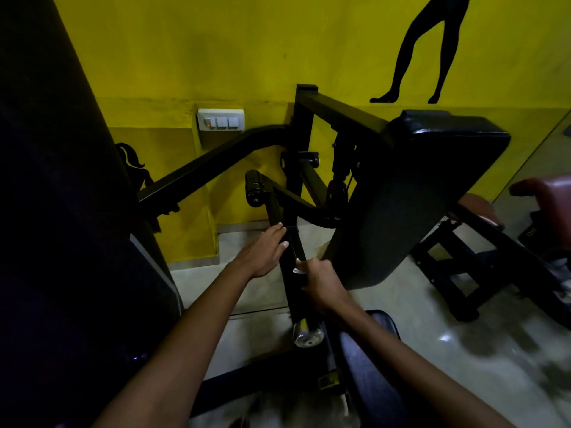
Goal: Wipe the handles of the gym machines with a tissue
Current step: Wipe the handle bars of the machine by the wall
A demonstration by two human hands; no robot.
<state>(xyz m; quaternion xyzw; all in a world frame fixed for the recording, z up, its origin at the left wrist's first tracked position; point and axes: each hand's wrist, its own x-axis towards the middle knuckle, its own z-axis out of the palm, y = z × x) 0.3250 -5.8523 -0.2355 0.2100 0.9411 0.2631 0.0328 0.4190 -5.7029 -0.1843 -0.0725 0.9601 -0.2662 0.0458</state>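
Head view: the right hand point(321, 284) grips a black machine handle point(293, 257), a white tissue point(299, 270) pinched against it. The left hand point(262, 251), fingers straight, touches the handle higher up, beside a black pad point(401, 205).

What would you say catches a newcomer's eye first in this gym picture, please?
Probably the bright yellow wall with its black leg silhouette at upper right. At centre, the right hand grips a white tissue on the machine's black handle, the left hand resting flat beside it.

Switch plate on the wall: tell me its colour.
White, on the yellow wall; the switch plate shows a small red light, seen in the head view.
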